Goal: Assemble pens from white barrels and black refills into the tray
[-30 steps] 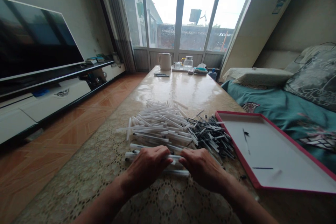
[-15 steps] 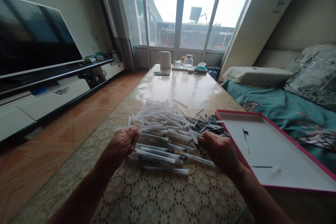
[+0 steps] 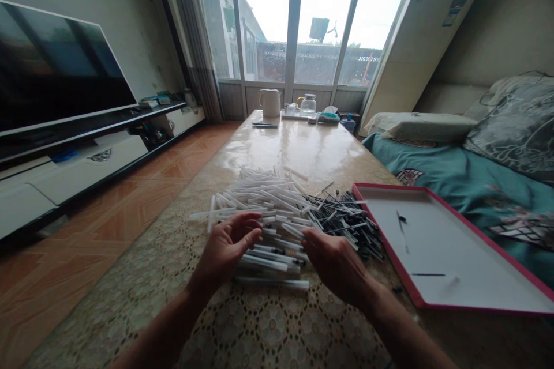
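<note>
My left hand [image 3: 231, 242] hovers over the left side of the pile, its fingers curved and a gap between thumb and forefinger, nothing visible in it. My right hand [image 3: 337, 262] is closed, fingertips pressed together at the pile's right side; what they may hold is hidden. Between and beyond both hands lies a heap of clear white pen barrels [image 3: 268, 190]. Nearer to me, several barrels with dark ends [image 3: 266, 264] lie in a rough row, partly behind my hands. Thin black pen refills [image 3: 346, 216] are heaped beyond my right hand.
A shallow pink-rimmed tray [image 3: 422, 297] at the right holds a few dark pen pieces. The patterned tabletop [image 3: 268, 328] reaches toward the window, with a kettle [image 3: 270, 102], a glass jug [image 3: 308, 105] and a tissue pack [image 3: 329, 116] at its far end.
Both hands have moved inward, closer together. My left hand has gone right and its fingers have opened; my right hand has shifted left and nearer, uncovering more of the black refills.
</note>
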### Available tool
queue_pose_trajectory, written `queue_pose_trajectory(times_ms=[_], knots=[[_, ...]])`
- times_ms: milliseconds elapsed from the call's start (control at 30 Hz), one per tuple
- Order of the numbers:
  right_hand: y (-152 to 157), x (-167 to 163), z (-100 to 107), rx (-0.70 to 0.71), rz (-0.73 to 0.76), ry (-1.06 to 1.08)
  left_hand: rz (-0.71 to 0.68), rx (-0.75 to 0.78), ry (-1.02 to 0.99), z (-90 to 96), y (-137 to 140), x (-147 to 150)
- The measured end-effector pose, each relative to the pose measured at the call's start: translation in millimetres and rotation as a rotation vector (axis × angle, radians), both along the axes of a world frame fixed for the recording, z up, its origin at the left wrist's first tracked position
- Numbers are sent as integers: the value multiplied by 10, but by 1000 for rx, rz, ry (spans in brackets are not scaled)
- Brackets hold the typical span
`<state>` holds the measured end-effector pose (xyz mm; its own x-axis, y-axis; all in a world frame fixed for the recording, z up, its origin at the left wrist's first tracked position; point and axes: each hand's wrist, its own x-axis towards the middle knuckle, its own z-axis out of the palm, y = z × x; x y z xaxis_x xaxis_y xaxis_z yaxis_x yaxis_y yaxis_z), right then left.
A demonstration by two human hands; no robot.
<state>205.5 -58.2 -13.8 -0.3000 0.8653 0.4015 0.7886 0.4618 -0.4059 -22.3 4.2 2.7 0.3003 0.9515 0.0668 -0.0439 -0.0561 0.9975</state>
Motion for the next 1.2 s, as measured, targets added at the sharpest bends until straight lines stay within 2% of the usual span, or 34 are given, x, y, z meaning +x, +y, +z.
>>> queue_pose_trajectory(times_ms=[100,200,300,433,533,667,833,1200], knots=[[-31,-47,6,-23,65,-68,-265,-133,-60,-18,-130,132],[-54,-91,10,-35,100,-78,-343,-163,-59,-47,-200,222],[-49,-69,2,-93,98,85,-237,-164,-34,-53,-168,183],[-8,39,-48,-208,29,391,-33,-159,-124,-24,-62,30],[16,88,-85,-279,49,513,-20,-177,-157,-7,-27,-25],[19,80,-89,-306,78,508,-66,-169,-136,7,-40,-1],[17,63,-70,-263,69,480,-82,-181,-125,10,-43,13],[28,30,-47,-31,21,438,4,-303,-200,-95,-5,17]])
